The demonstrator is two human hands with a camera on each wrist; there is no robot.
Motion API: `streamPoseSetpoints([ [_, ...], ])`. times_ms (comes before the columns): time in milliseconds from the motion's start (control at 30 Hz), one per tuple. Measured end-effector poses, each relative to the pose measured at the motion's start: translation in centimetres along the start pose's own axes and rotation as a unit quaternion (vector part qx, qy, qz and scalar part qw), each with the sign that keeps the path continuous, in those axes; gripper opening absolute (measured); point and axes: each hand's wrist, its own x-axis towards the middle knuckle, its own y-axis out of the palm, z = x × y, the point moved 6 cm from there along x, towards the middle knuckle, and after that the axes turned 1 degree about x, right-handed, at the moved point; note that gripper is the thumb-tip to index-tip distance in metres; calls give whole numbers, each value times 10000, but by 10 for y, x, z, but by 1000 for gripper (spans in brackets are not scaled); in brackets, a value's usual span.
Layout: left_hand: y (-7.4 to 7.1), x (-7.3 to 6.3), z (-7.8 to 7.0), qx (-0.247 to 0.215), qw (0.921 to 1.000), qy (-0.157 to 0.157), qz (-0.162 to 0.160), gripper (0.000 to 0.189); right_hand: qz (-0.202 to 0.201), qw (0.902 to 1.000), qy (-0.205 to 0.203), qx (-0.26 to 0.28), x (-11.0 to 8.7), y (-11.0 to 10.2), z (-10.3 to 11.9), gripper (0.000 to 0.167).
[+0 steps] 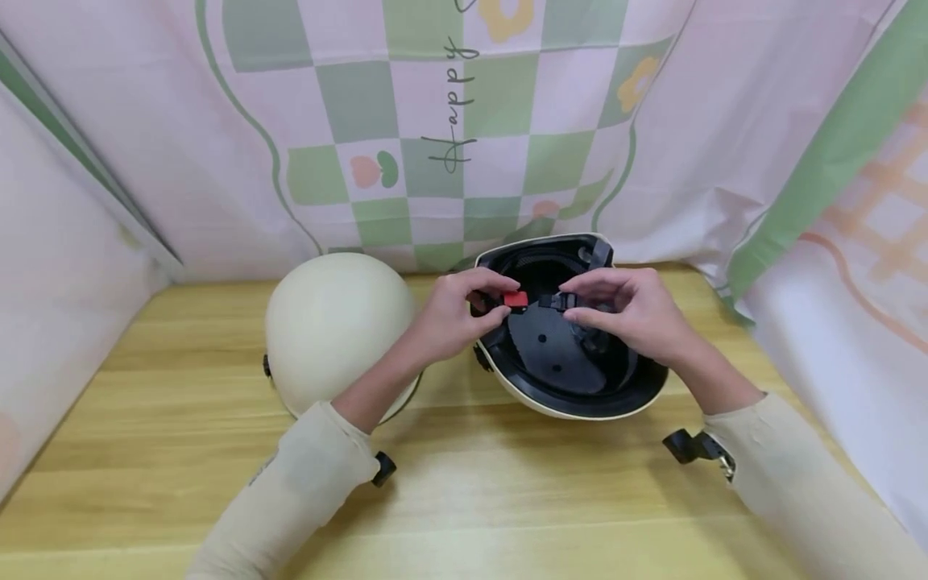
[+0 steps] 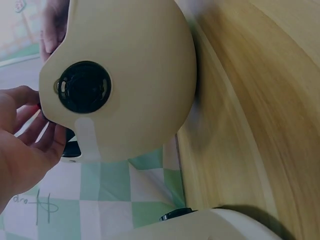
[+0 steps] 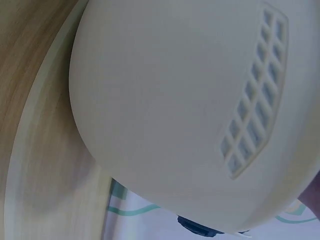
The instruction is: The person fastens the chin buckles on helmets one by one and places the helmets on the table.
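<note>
A cream helmet (image 1: pixel 558 354) lies upturned, its black inside facing up. Above that hollow, my left hand (image 1: pixel 457 314) pinches the red-tabbed half of a strap buckle (image 1: pixel 515 300) between thumb and forefinger. My right hand (image 1: pixel 638 310) pinches the black half (image 1: pixel 565 302) the same way. A small gap separates the two halves. In the left wrist view, the left hand (image 2: pixel 25 145) is at the rim, beside a round black side fitting (image 2: pixel 84 87); the shell mostly hides the buckle. The right wrist view is filled by the outer shell (image 3: pixel 165 110) with its vent grille (image 3: pixel 257 95).
A second cream helmet (image 1: pixel 333 330) stands dome up, left of the upturned one and close to the left forearm. Both rest on a wooden table (image 1: pixel 464 499). A checked curtain (image 1: pixel 428 105) hangs right behind them, with white cloth at both sides.
</note>
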Motion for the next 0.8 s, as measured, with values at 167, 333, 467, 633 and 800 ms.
streamPoseSetpoints([
  [167, 3, 1, 1, -154, 9999, 43, -3, 25, -36, 9999, -90, -104, -1, 0, 3, 22],
  [333, 4, 0, 2, -202, 9998, 62, 29, 24, 18, 9998, -90, -193, -1, 2, 4, 21],
  [467, 5, 0, 3, -286, 9995, 91, 91, 24, 84, 9997, -121, -202, 0, 5, 3, 21],
  [633, 7, 1, 4, -374, 9992, 100, 89, 24, 120, 9997, -94, -210, 0, 6, 2, 22],
  [800, 7, 2, 6, -436, 9990, 50, 97, 24, 194, 9993, -43, -308, 0, 5, 1, 23],
])
